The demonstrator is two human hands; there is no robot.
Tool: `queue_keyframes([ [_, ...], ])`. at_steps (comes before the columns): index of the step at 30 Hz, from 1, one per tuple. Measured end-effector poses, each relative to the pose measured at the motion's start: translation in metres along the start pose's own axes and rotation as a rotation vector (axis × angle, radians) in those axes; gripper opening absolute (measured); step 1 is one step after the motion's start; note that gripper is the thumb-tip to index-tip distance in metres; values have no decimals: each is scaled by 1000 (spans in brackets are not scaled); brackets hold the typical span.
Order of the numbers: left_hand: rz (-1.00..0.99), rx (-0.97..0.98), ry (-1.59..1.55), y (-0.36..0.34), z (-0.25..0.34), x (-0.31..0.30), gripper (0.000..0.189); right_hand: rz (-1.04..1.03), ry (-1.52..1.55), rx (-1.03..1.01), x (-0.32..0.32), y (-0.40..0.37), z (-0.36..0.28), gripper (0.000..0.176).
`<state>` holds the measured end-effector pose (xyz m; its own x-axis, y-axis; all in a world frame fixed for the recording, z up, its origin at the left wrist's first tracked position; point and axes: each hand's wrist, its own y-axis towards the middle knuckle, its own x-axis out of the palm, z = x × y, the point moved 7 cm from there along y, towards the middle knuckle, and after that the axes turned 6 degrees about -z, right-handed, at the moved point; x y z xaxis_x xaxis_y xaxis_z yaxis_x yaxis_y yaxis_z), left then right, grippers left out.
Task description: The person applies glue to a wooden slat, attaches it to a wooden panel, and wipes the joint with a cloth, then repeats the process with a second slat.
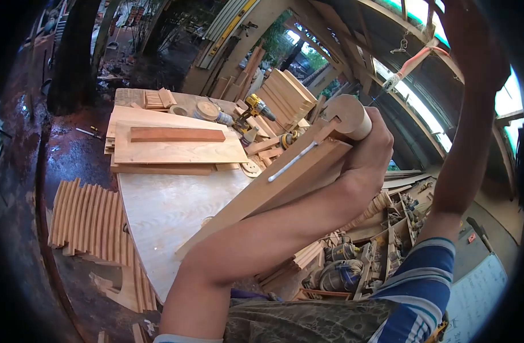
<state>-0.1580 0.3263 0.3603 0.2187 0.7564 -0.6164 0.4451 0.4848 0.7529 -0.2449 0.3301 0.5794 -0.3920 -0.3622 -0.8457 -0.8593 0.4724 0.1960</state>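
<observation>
My left hand is closed around a long wooden piece near its rounded, cylinder-like end, holding it slanted above the table. A thin white line or rod runs along the piece's upper face. My right arm, in a striped sleeve, reaches up to the top edge, where my right hand is lost in shadow. An orange cord with a white-wrapped tip hangs just beyond the rounded end.
A plywood table carries stacked boards, a yellow drill and small round discs. Curved slats lie on the wet floor at left. Compartment trays of tools sit lower right. More boards lean behind.
</observation>
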Motion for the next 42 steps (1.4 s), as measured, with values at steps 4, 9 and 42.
queue_keyframes([
  [4,3,42,-1,-4,-4,-5,30,-285,-195,13,60,56,30,88],
  [9,187,-12,-71,11,39,23,24,-338,-59,192,187,48,125,94],
  [42,-25,-17,2,-5,-4,-17,61,141,-424,575,40,-184,216,91],
])
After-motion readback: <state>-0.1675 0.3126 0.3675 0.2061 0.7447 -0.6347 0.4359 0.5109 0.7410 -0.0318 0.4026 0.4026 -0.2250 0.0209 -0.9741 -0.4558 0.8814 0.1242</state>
